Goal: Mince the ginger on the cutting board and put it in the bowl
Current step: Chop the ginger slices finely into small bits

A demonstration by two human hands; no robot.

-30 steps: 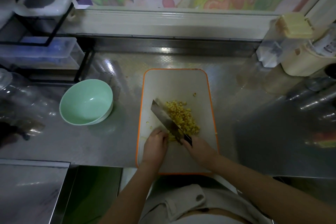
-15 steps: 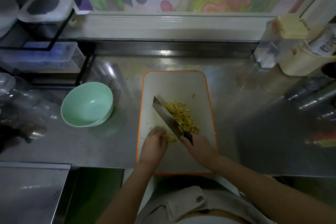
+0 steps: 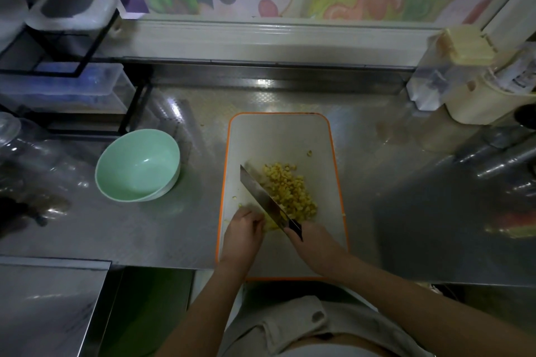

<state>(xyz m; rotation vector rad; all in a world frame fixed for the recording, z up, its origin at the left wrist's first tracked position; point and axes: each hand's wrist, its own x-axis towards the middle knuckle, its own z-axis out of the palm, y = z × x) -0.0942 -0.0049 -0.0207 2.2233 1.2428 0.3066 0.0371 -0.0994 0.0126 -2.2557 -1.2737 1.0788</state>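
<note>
Two bare hands meet at the near end of the cutting board (image 3: 278, 136) in the head view, the only one given. The board is white with an orange rim and lies on a steel counter (image 3: 174, 226). The right hand (image 3: 311, 243) is wrapped round the dark handle of a knife (image 3: 261, 195), whose broad blade runs slantwise away and to the left, its edge down on the board. The ginger (image 3: 293, 191) lies as a heap of small yellow bits just to the right of the blade, touching it. One stray bit (image 3: 309, 153) sits apart, farther up the board. The left hand (image 3: 245, 230) is curled, knuckles up, just left of the blade, its fingertips clamped on a paler lump of ginger beside the steel. How much lies under the fingers cannot be told. The mint-green bowl (image 3: 139, 159) stands on the counter well to the left of the board, with nothing visible inside. A black wire rack (image 3: 87, 46) with plastic boxes stands behind it. A yellow-lidded container (image 3: 464, 49) is at the far right.
</note>
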